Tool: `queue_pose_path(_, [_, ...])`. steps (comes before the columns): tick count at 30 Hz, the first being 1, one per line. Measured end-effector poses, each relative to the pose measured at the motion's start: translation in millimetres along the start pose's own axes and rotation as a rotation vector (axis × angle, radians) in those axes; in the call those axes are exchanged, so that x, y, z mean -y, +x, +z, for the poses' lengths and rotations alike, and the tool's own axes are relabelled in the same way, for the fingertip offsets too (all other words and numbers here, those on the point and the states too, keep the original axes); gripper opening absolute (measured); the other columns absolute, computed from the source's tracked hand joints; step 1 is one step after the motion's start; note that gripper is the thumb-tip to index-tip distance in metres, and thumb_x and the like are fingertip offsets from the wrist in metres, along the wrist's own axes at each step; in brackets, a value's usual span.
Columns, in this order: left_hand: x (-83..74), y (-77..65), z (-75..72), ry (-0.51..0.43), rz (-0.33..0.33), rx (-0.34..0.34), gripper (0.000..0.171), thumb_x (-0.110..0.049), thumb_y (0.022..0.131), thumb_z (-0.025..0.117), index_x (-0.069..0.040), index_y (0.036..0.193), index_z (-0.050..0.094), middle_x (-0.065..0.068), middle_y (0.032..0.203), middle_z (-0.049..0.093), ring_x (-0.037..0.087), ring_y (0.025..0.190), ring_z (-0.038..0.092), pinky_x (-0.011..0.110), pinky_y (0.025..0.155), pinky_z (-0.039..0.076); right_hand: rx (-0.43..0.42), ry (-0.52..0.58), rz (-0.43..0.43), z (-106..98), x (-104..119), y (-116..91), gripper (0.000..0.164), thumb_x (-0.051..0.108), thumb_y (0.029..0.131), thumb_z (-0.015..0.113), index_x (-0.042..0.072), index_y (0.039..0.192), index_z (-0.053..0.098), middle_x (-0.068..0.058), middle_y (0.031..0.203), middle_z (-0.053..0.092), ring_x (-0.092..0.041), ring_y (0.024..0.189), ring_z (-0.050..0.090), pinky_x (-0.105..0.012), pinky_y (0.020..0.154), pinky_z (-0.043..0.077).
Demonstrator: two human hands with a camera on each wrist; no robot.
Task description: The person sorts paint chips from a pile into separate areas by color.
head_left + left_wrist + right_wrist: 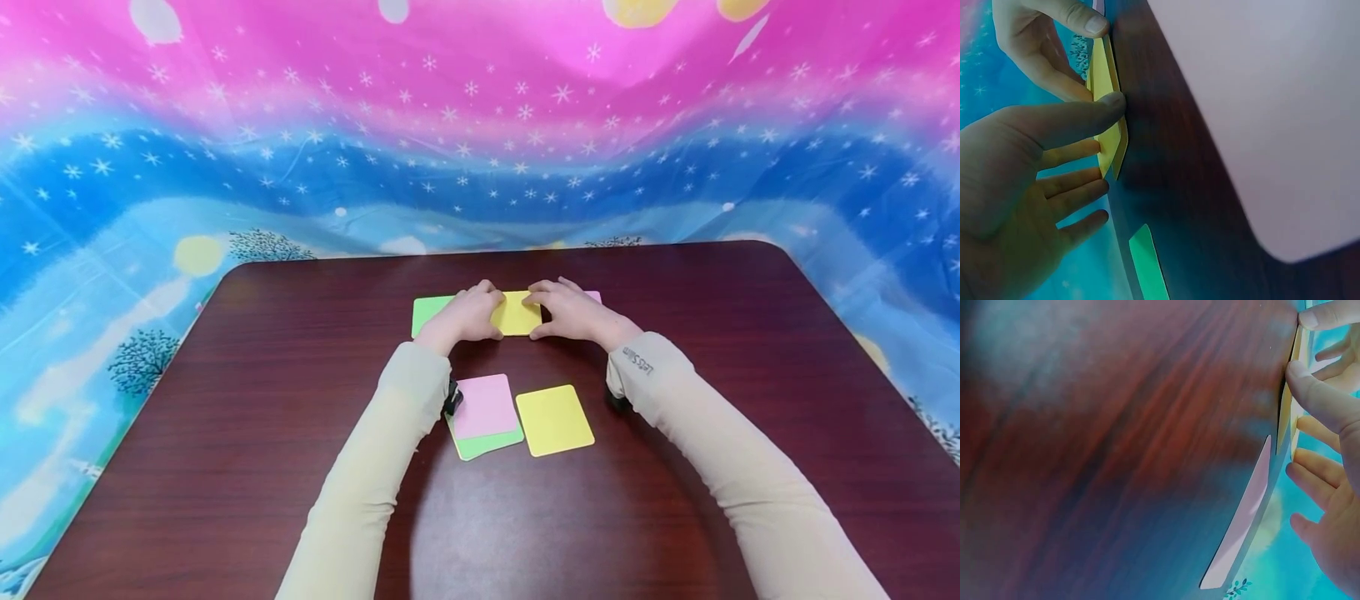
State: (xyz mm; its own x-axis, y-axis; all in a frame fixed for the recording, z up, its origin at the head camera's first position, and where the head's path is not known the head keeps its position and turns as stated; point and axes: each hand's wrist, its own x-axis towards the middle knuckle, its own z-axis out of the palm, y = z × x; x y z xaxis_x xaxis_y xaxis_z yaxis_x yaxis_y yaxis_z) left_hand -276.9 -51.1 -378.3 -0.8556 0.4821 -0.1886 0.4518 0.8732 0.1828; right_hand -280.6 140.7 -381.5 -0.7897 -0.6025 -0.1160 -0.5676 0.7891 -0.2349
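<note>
Both hands are at a yellow square card (517, 314) near the table's far edge. My left hand (468, 314) pinches its left side between thumb and fingers. On the right side my right hand (573, 312) does the same. In the left wrist view a second yellow layer lies just under the upper yellow card (1105, 81). Left of the yellow card is a green card (429, 313), partly behind the left hand. Mostly hidden by the right hand, a pink card (1241, 525) lies on the other side.
Closer in, a pink card (486, 406) overlaps a green card (491, 445), with a thin pale edge showing at their left. Beside them lies another yellow card (555, 420). The dark wooden table (262, 417) ends at a patterned cloth backdrop (480, 167).
</note>
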Motion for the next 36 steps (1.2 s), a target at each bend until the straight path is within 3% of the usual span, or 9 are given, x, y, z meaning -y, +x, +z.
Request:
queue_pose_path(14, [0.4, -0.7, -3.8, -0.111, -0.011, 0.060, 0.050, -0.025, 0.081, 0.066, -0.015, 0.127, 0.050, 0.010, 0.132, 0.039, 0.026, 0.123, 0.036, 0.045, 0.103, 0.027, 0.069, -0.044, -0.019, -1.9, 2.1, 4.0, 0.053, 0.035, 0.083, 0.064, 0.008, 0.127, 0.053, -0.013, 0.133, 0.045, -0.027, 0.128, 0.037, -0.053, 0.108, 0.010])
queue_pose_path(25, [-3.2, -3.9, 0.1, -0.067, 0.000, 0.036, 0.049, -0.027, 0.082, 0.063, -0.017, 0.128, 0.050, 0.008, 0.133, 0.038, 0.024, 0.123, 0.036, 0.044, 0.103, 0.027, 0.058, -0.051, -0.019, -0.2, 2.6, 1.0, 0.052, 0.034, 0.084, 0.063, 0.007, 0.127, 0.053, -0.014, 0.134, 0.044, -0.028, 0.128, 0.036, -0.052, 0.108, 0.012])
queue_pose_path(36, [-11.4, -14.4, 1.9, -0.027, 0.014, -0.001, 0.048, -0.032, 0.083, 0.063, -0.017, 0.127, 0.052, 0.008, 0.135, 0.038, 0.025, 0.124, 0.037, 0.043, 0.103, 0.027, 0.003, -0.062, -0.066, 1.6, -0.3, -16.2, 0.048, 0.033, 0.082, 0.065, 0.006, 0.121, 0.057, -0.014, 0.130, 0.048, -0.028, 0.125, 0.040, -0.053, 0.107, 0.017])
